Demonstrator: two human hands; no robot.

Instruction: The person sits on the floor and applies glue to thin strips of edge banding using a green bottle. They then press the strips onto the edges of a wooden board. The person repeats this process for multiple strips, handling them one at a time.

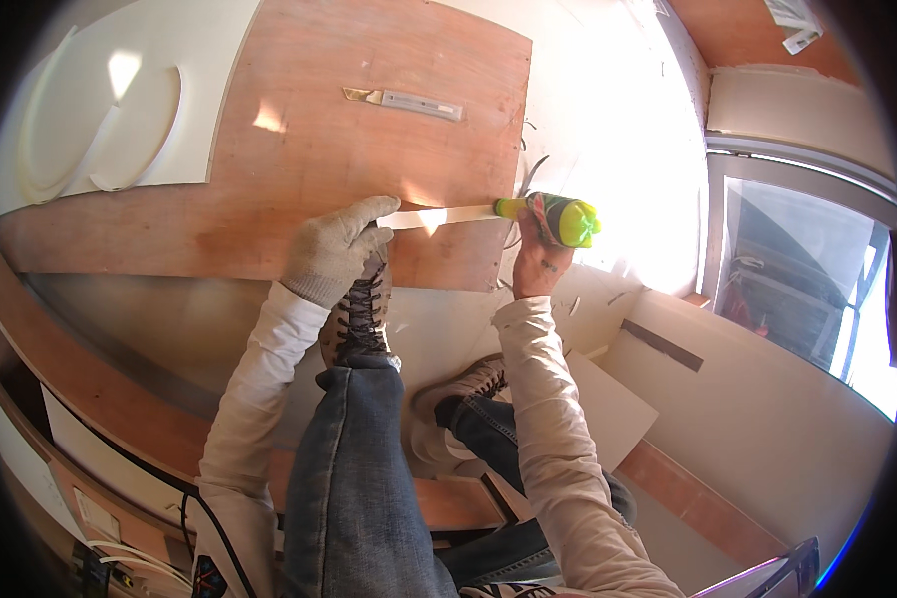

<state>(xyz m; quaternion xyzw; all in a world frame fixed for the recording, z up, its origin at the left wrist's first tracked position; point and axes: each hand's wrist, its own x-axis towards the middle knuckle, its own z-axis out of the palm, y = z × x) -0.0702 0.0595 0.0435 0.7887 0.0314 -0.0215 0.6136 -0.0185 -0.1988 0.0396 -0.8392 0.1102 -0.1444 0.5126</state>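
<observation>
My left hand (337, 249), in a pale knitted glove, is closed on the left end of a narrow pale strip (453, 214), above my booted foot (354, 324). My bare right hand (540, 257) grips a yellow-green plastic bottle (576, 221) with a dark label, lying sideways with its narrow end at the strip's right end; whether they touch I cannot tell. Beneath the strip is a reddish plywood sheet (299, 159), on which a utility knife (417, 104) lies above my hands.
A white panel (169, 40) with curled white strips (174, 120) sits upper left. Wooden boards (100, 354) and cables (194, 503) lie lower left. My other boot (468, 384) is near a pale board (613, 409). A framed glass pane (797, 274) is at right.
</observation>
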